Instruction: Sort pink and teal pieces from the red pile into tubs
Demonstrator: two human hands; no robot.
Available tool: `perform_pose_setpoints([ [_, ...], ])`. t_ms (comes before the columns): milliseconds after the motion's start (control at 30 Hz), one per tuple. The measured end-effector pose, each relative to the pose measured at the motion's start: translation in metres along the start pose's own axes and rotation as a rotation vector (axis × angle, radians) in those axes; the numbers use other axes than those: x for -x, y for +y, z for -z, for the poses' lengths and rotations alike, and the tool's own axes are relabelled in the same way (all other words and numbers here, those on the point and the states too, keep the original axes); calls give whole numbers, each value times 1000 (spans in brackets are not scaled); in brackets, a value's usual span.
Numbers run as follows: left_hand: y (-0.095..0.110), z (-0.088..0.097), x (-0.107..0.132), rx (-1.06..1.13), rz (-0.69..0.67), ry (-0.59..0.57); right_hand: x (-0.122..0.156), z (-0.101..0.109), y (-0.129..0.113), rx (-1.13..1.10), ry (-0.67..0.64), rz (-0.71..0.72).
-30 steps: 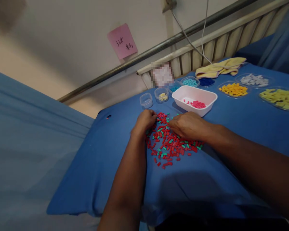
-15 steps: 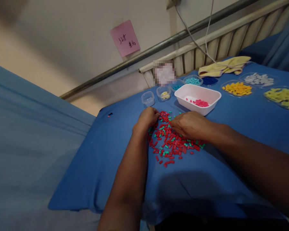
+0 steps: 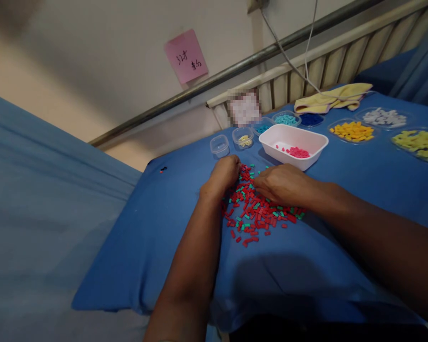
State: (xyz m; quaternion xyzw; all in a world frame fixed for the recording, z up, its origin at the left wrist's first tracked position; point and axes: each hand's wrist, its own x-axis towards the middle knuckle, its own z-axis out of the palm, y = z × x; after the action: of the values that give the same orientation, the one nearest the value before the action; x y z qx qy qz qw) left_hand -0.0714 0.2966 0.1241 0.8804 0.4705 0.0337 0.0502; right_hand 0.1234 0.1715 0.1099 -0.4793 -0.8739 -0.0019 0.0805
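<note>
Before the white tub (image 3: 275,156), red and green pieces (image 3: 260,214) are touched by left hand (image 3: 224,173) and right hand (image 3: 281,183); grips cannot be discerned.

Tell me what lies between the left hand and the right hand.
Small red pieces, with a few green pieces among them, lie on the blue cloth between the left hand and right hand, as the head view shows.

The blue table (image 3: 150,228) is viewed from head height at its near side, forward and down. The far wall (image 3: 110,52) is included, aslant; near at hand, detail is seemingly lost in shadow (image 3: 288,280).
</note>
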Motion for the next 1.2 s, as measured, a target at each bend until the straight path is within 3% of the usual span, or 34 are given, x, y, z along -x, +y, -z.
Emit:
perform_pose_setpoints([
  [200,2,-1,-4,23,-39,-120,-2,0,1,-20,-10,-4],
  [633,3,11,-1,-1,-54,-204,-4,1,2,-38,-65,-13],
  [833,8,21,5,-38,11,-245,-2,3,0,-28,-57,-26],
  [1200,6,22,3,-49,-2,-284,-1,7,0,-17,-78,-21],
])
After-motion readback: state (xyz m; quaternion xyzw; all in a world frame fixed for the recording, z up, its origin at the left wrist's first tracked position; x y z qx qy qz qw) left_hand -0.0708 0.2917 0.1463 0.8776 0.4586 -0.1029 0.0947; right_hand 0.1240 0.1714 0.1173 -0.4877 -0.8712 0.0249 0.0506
